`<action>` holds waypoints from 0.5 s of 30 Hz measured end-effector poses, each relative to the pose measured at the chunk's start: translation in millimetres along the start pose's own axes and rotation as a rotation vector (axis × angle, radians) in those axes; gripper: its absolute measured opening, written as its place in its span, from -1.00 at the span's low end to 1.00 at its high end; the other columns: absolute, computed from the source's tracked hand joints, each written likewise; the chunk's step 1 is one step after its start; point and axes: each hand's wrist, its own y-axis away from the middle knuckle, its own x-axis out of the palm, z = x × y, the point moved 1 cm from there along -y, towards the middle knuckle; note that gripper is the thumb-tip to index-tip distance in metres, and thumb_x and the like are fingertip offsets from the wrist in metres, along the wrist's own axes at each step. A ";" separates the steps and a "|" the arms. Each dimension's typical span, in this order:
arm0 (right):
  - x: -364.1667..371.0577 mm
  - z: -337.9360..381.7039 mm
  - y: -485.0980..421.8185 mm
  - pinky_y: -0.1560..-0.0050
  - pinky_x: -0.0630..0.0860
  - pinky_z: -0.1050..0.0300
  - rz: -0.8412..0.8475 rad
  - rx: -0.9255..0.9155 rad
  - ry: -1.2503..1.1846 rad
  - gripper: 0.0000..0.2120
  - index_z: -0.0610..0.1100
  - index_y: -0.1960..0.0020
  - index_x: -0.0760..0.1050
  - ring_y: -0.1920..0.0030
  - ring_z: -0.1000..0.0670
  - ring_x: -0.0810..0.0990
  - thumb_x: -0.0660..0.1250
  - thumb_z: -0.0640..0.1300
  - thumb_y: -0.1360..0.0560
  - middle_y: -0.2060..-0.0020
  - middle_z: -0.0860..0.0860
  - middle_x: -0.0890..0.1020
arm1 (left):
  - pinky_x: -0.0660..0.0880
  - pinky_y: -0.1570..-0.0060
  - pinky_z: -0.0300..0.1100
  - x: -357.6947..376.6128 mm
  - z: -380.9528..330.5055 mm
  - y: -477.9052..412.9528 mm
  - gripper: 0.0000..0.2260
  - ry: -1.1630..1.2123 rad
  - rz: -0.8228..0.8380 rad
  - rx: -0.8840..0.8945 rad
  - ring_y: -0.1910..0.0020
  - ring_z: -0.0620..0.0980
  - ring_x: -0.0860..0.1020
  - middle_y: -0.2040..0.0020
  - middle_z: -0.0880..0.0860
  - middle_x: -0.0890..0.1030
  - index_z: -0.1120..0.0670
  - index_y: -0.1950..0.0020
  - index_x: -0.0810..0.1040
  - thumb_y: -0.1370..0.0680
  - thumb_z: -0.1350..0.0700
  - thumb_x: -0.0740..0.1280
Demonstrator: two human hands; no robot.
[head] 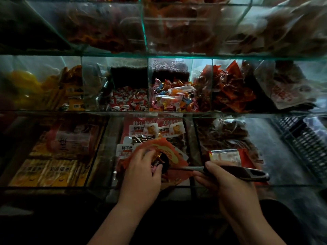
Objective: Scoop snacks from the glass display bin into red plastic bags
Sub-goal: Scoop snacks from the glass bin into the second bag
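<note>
Looking down from my head, my left hand [141, 171] pinches the edge of the red plastic bag [174, 152], with my fingers curled on it so its mouth is wide. The bag is thin and crinkly, red-orange with a yellow print. It is low over the middle box of the glass display bin [53, 186], above packets with white labels [139, 129]. My right hand [228, 186] grips the scoop [237, 171], fingers wrapped tight round its dark handle. The scoop's round end is inside the bag's mouth. Bright wrapped snacks [166, 98] fill the box one shelf up.
</note>
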 end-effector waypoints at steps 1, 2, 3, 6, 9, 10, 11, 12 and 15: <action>0.1 2.8 3.2 0.24 0.68 0.09 0.015 0.006 0.007 -0.79 -0.15 0.27 0.70 0.16 -0.30 0.76 0.46 -0.38 -0.47 0.24 -0.29 0.72 | 0.31 -0.49 -0.03 2.8 1.5 -3.8 -0.55 -0.015 0.030 -0.032 -0.50 -0.13 0.25 -0.48 -0.15 0.31 -0.06 -0.52 0.38 -0.64 -0.14 0.26; -0.1 6.5 6.3 0.23 0.68 0.09 0.032 0.008 0.006 -0.80 -0.16 0.27 0.70 0.16 -0.30 0.76 0.47 -0.41 -0.45 0.24 -0.30 0.72 | 0.31 -0.49 0.00 5.1 2.1 -7.4 -0.54 -0.015 0.047 -0.045 -0.51 -0.10 0.25 -0.49 -0.14 0.32 -0.07 -0.51 0.37 -0.64 -0.16 0.25; 0.1 10.3 9.4 0.22 0.69 0.09 0.050 0.008 0.000 -0.80 -0.17 0.26 0.70 0.16 -0.29 0.76 0.47 -0.43 -0.43 0.24 -0.31 0.72 | 0.33 -0.48 0.02 7.2 2.3 -10.5 -0.56 -0.004 0.054 -0.049 -0.50 -0.09 0.27 -0.48 -0.14 0.33 -0.09 -0.50 0.37 -0.64 -0.17 0.25; 0.2 19.0 17.5 0.24 0.69 0.10 0.101 0.001 -0.009 -0.78 -0.18 0.27 0.69 0.17 -0.28 0.76 0.47 -0.46 -0.42 0.24 -0.32 0.72 | 0.37 -0.45 0.06 15.2 4.2 -13.5 -0.57 0.026 0.071 -0.045 -0.48 -0.07 0.32 -0.49 -0.13 0.35 -0.14 -0.51 0.33 -0.64 -0.16 0.24; -1.9 27.8 25.1 0.27 0.67 0.11 0.143 -0.032 -0.016 -0.78 -0.19 0.26 0.68 0.20 -0.28 0.76 0.47 -0.47 -0.41 0.25 -0.33 0.71 | 0.29 -0.49 -0.02 20.9 4.5 -6.5 -0.53 0.022 0.033 -0.036 -0.52 -0.09 0.26 -0.54 -0.10 0.32 -0.05 -0.56 0.35 -0.66 -0.13 0.22; -3.0 31.5 27.1 0.27 0.67 0.10 0.152 -0.047 -0.012 -0.79 -0.19 0.25 0.68 0.20 -0.28 0.76 0.47 -0.47 -0.40 0.25 -0.33 0.71 | 0.30 -0.49 -0.05 20.3 3.0 -4.0 -0.54 0.023 -0.011 -0.019 -0.51 -0.11 0.27 -0.52 -0.08 0.35 0.00 -0.54 0.40 -0.66 -0.10 0.24; -4.8 34.9 28.6 0.27 0.66 0.10 0.160 -0.063 -0.010 -0.80 -0.19 0.25 0.68 0.20 -0.29 0.75 0.48 -0.46 -0.40 0.25 -0.32 0.71 | 0.33 -0.45 -0.06 19.3 1.0 -2.2 -0.59 0.021 -0.063 0.024 -0.46 -0.12 0.32 -0.47 -0.07 0.42 0.03 -0.49 0.48 -0.66 -0.06 0.26; -6.8 38.1 29.3 0.27 0.66 0.10 0.168 -0.072 -0.015 -0.82 -0.19 0.25 0.67 0.20 -0.30 0.75 0.49 -0.45 -0.38 0.25 -0.32 0.71 | 0.39 -0.40 -0.05 18.1 -1.6 -1.3 -0.65 0.013 -0.113 0.081 -0.40 -0.13 0.38 -0.40 -0.06 0.49 0.05 -0.41 0.55 -0.65 -0.02 0.28; -9.6 48.2 34.1 0.29 0.66 0.11 0.204 -0.057 -0.087 -0.87 -0.23 0.23 0.64 0.20 -0.31 0.75 0.52 -0.37 -0.26 0.25 -0.34 0.70 | 0.50 -0.25 -0.06 8.2 -14.0 -5.9 -0.77 0.000 -0.230 0.244 -0.23 -0.12 0.51 -0.18 -0.06 0.61 0.10 -0.19 0.66 -0.63 0.07 0.29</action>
